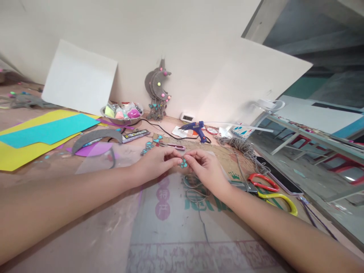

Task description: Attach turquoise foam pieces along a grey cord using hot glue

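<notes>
My left hand [157,163] and my right hand [209,171] meet in the middle, each pinching a small grey piece with teal patches [183,163]. Their fingertips cover its upper edge. Below, a thin grey cord [196,191] lies in loops on the plastic-covered sheet; whether it joins the piece I cannot tell. Similar grey-and-teal pieces [148,148] rest just beyond my left hand, near tweezers or a small cutter with a reddish handle [174,146]. Scissors with one red and one yellow handle [264,188] lie to the right of my right hand.
A blue glue gun [196,130] stands behind my hands. A grey moon-shaped hanging ornament [159,87] leans on the wall beside a bowl [122,120] of coloured clay packs. Yellow [17,161] and blue [48,131] sheets lie left; tangled grey cord [240,148] and a phone [280,176] lie right.
</notes>
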`<state>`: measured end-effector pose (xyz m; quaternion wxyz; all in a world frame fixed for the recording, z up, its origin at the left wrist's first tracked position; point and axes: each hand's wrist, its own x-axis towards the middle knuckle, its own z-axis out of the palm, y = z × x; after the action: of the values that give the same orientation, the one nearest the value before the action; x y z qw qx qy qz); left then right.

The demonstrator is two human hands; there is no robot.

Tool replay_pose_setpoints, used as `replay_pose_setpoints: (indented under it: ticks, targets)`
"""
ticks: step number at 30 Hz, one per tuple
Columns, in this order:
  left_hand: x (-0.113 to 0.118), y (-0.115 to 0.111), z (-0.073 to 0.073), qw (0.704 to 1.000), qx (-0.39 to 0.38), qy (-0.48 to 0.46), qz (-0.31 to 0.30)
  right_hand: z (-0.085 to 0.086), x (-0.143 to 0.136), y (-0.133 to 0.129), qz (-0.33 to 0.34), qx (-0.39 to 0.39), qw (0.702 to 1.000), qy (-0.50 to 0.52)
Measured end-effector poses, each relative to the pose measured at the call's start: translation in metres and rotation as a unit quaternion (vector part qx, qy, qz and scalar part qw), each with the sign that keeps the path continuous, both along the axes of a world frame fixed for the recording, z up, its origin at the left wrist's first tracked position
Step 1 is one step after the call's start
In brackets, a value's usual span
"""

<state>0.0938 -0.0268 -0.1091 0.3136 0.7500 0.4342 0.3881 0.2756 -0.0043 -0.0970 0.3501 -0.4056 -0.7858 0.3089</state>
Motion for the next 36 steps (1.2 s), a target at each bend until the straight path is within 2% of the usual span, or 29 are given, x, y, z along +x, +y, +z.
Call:
replay_pose_setpoints:
  ticks: [4,8,18,26,36]
  targets:
    - [0.0011,0.0000,0.0007,1.000,-0.024,-0.019,-0.006,-0.0017,-0.0001,0.0009,0.011,-0.010,1.000,0.008]
    - [0.0018,0.0003,0.0002,1.000,-0.009,-0.001,-0.007,-0.0031,-0.0007,0.0007,0.015,-0.010,1.000,0.016]
    - [0.0018,-0.0011,0.0031,0.999,0.006,0.010,0.032,-0.0035,0.0030,0.0029,0.041,0.002,0.999,-0.005]
    - [0.0004,-0.0021,0.0030,0.998,0.030,0.015,0.047,-0.0023,-0.0004,-0.0005,0.067,-0.083,0.994,0.021]
    - [0.0014,-0.0032,0.0064,0.998,0.027,0.008,0.057,-0.0008,-0.0002,0.0014,0.098,-0.137,0.984,0.059]
